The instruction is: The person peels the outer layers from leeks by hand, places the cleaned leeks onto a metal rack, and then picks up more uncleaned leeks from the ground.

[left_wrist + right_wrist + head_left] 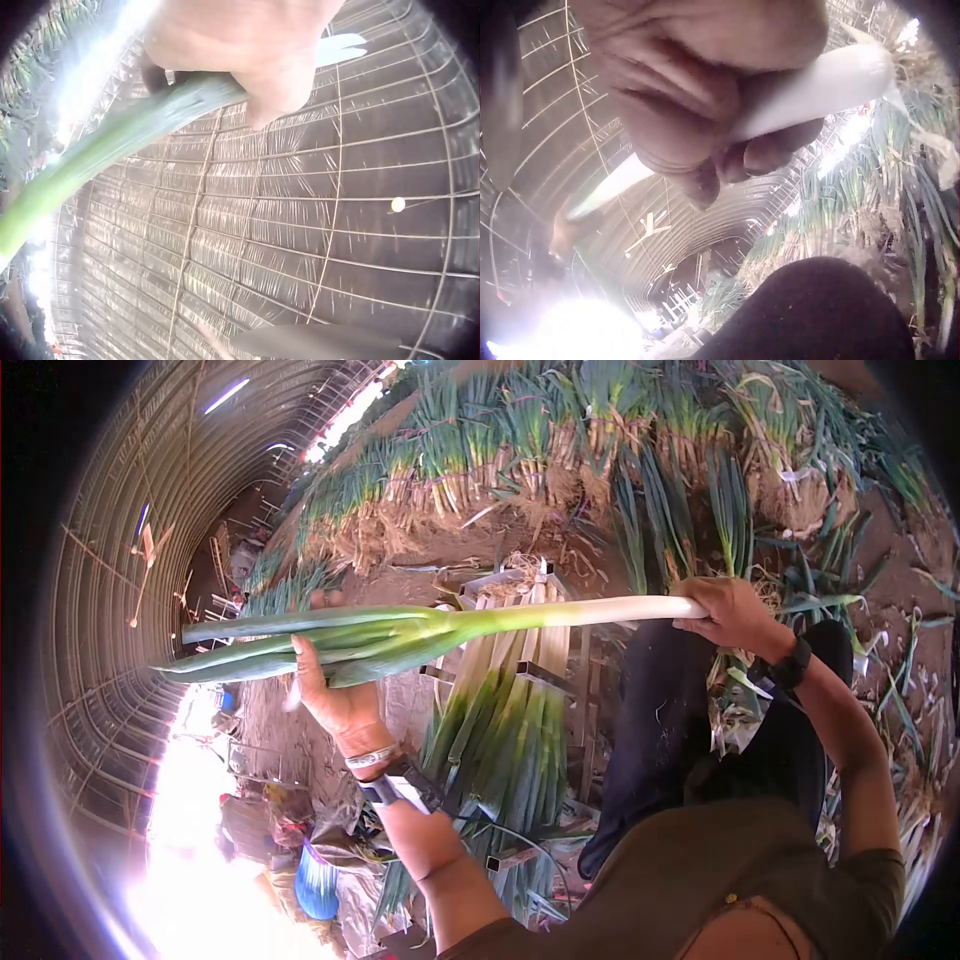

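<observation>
A long green onion (510,616) stretches almost level across the front of the person, its white end to the right and green leaves to the left. The right hand (735,615) grips the white stem near its end, with fingers curled round it; in the right wrist view a pale rounded tip (870,67) pokes out past the hand. At the leafy end, the left hand (345,705) holds the leaves between thumb and fingers, its fingers partly hidden behind them. The left wrist view shows the leaves (157,116) passing through that hand.
Below the held onion, a metal frame (545,678) cradles several green onions (510,735) laid side by side. Tied bundles with roots (540,435) line the back. Loose leaves litter the ground at right, beside the person's dark-trousered legs (660,710). A blue object (317,885) lies lower left.
</observation>
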Demonstrator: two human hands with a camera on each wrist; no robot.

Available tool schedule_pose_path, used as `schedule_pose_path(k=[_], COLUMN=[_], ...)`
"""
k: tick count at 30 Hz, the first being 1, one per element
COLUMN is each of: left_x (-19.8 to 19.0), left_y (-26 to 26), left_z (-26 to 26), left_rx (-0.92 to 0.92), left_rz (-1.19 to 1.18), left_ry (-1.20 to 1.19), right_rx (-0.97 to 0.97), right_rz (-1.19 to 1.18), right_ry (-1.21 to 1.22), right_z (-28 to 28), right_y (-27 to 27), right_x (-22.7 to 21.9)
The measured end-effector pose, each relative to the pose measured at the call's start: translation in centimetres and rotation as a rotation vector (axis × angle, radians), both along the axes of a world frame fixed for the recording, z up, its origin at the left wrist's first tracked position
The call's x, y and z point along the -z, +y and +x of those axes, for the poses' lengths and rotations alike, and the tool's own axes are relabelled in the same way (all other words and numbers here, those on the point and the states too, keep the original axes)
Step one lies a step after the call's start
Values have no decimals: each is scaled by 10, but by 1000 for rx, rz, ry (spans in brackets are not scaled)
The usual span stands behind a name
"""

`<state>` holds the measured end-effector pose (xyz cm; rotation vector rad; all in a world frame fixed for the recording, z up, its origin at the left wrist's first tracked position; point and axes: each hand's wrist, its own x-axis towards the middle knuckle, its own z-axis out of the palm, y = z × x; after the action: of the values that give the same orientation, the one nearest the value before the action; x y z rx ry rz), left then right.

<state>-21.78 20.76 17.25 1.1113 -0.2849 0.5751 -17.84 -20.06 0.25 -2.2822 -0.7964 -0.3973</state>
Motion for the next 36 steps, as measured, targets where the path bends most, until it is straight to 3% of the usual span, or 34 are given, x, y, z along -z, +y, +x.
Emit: schedule_pose_path(k=[6, 8, 13, 15, 16, 18, 19, 20, 22, 23, 27, 29, 31, 33, 34, 36], left_x=[-8, -1, 30, 46, 56, 75, 82, 84, 87, 71, 96, 100, 87, 112, 95, 83], left_y=[53, 78, 140, 150, 160, 181, 187, 191, 198, 152, 125, 102, 47, 30, 21, -16], left_z=[-28, -37, -83, -99, -109, -131, -144, -158, -176, -167, -206, -224, -210, -229, -217, -189], left_rx=[-54, -218, -311, -676, -687, -870, -843, -846, -788, -848, -987, -914, -768, -447, 19, 101], left_rz=[-71, -185, -322, -64, -67, 340, 528, 528, 12, -208, -78, -276, -570, -506, 2, 275], left_ry=[129, 123, 260, 306, 318, 408, 426, 439, 587, 615, 633, 755, 936, 1115, 1395, 1252], right_rx=[-50, -36, -190, -311, -323, -388, -394, -402, -412, -372, -270, -283, -286, -325, -362, -389], right_rz=[-46, -89, -98, -94, -98, -101, -108, -110, -126, -212, -260, -258, -210, -212, -210, -234], right_ry=[-68, -35, -50, -4, 7, 64, 20, 30, -35, -175, -284, -250, -269, -245, -228, -251], right_z=[32, 44, 74, 86, 91, 100, 104, 112, 129, 134, 153, 162, 174, 183, 185, 188], right_y=[26, 37, 73, 90, 99, 121, 131, 143, 169, 183, 223, 241, 252, 261, 264, 268], right_x=[-2, 0, -1, 3, 4, 0, -3, -1, 6, 4, 12, 21, 42, 60, 70, 87])
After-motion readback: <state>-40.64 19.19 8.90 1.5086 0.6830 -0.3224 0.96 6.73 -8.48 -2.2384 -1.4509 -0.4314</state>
